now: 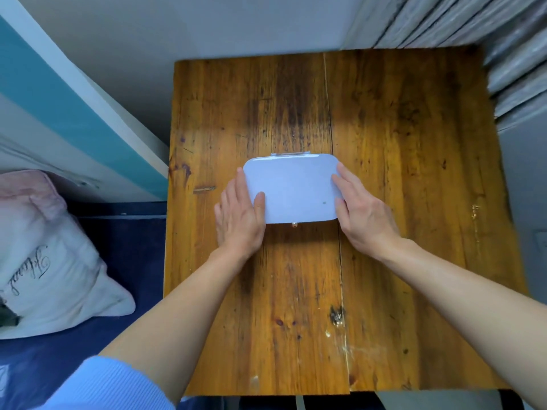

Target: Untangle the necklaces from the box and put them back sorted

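Note:
A pale lavender box [291,187] with rounded corners lies flat and closed in the middle of the wooden table [399,143]. A small round clasp shows at its near edge and a hinge strip at its far edge. My left hand [238,216] grips the box's left end, thumb on the lid. My right hand [359,211] holds the right end, thumb also on the lid. No necklaces are visible; whatever is inside the box is hidden.
A seam runs front to back down the table's middle. To the left are a dark blue bed surface [124,261] and a white and pink pillow [44,261]. A grey ribbed wall panel [503,39] stands at the back right.

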### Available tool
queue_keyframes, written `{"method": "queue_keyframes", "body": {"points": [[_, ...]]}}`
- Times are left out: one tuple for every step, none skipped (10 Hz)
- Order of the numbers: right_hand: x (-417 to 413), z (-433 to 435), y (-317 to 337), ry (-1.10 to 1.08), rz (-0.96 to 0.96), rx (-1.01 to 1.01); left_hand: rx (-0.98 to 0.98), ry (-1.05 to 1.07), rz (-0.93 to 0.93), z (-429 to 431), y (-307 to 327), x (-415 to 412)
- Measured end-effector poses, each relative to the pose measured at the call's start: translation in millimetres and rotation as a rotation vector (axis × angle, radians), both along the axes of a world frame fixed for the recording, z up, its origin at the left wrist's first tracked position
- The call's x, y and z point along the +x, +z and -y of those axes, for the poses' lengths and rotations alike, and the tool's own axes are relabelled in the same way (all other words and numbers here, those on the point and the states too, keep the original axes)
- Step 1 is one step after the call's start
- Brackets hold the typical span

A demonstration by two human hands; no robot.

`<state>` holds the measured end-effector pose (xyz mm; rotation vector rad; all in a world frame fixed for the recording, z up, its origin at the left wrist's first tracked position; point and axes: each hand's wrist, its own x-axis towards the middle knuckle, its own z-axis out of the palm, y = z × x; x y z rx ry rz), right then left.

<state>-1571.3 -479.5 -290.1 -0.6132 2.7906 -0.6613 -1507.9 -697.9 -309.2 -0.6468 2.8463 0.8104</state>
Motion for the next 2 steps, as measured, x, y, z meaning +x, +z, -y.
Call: {"method": "queue_keyframes", "body": {"points": [[-1, 3, 7, 0.002, 0.042, 0.076, -0.064, -0.052, 0.0, 3, -2, -1], [-11, 3, 27, -0.032, 0.023, 0.015, -0.118, -0.076, 0.004, 3, -7, 0]]}}
